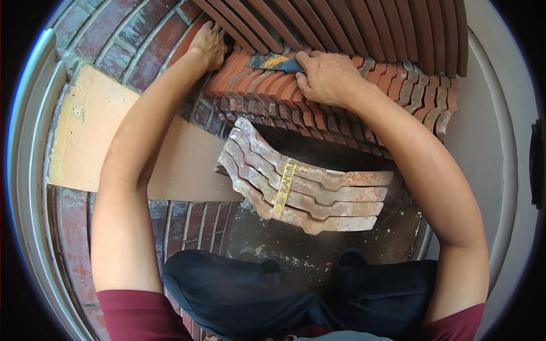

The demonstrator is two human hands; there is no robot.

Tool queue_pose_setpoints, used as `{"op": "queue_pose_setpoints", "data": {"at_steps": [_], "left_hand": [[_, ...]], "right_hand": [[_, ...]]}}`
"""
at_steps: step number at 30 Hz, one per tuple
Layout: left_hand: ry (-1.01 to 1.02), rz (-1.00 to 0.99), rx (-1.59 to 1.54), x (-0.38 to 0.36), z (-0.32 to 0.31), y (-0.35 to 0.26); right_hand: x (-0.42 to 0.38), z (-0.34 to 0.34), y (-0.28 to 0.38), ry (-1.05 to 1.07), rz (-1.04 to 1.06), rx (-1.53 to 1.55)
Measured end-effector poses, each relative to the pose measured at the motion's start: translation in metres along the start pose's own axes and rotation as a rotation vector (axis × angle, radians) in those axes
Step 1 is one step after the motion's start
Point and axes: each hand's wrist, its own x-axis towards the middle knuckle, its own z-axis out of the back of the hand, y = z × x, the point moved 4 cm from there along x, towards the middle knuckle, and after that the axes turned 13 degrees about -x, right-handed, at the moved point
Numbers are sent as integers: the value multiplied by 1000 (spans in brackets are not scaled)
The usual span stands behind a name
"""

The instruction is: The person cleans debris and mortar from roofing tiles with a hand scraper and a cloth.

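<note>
My right hand (333, 78) is closed round the blue handle of a scraper (292, 66). The scraper's flat blade, smeared with yellow and grey, points left across a row of orange-red clay roof tiles (250, 85) packed on edge. At the row's left end, my left hand (208, 45) is beside the brick wall, its fingers curled down into a dark gap. What those fingers grip, if anything, is hidden. Nearer to me lies a bundle of several pale, weathered tiles (307, 190), bound by a yellow printed strap (284, 187).
Long brown ribbed tiles (364, 28) stand behind the row. On the left are a brick wall (122, 48), a tan board (85, 131) and a pale metal rail (37, 153). A grey-white wall (489, 153) curves along the right. My legs (239, 290) are close below the bundle.
</note>
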Motion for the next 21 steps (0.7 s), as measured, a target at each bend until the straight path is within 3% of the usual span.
{"op": "queue_pose_setpoints", "data": {"at_steps": [1, 5, 16, 19, 21], "left_hand": [[76, -9, 7, 2, 0, 0], [-26, -95, -19, 13, -1, 0], [-176, 106, -388, 40, -23, 21], [-376, 35, -149, 17, -10, 10], [-324, 86, -167, 17, -1, 9]], "right_hand": [[0, 1, 0, 23, -5, 24], [0, 2, 0, 65, 14, 33], [2, 7, 2, 84, 2, -11], [0, 1, 1, -46, 19, -11], [0, -2, 2, -79, 18, -22]]}}
